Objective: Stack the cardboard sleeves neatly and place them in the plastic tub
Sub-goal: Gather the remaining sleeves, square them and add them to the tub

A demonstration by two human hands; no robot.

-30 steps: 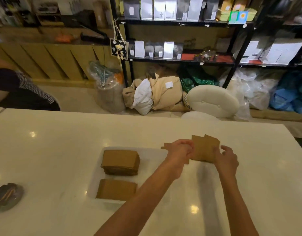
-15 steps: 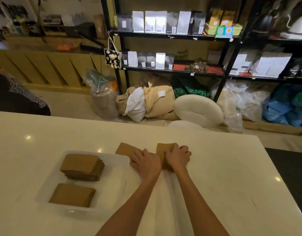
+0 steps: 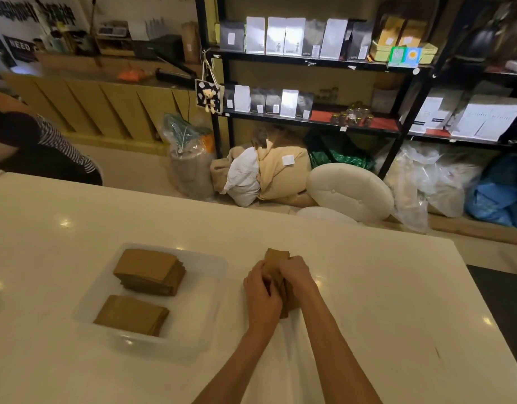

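Head view, left hand point(image 3: 261, 298), right hand point(image 3: 295, 275) gripping cardboard sleeves point(image 3: 276, 259) beside plastic tub point(image 3: 210, 269)

Our left hand point(image 3: 261, 298) and right hand point(image 3: 296, 275) are bare, as are both slender forearms, uncovered as far up as our head camera shows.

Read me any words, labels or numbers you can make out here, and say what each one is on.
"NEED": white letters on a dark sign at far left; the rest is cut off.
White banner above it: big black characters, cropped, unreadable.
Labels on the shelf pouches: too small to read.
Tag on the tan bundle: blurred.
Cardboard sleeves: no print shows.
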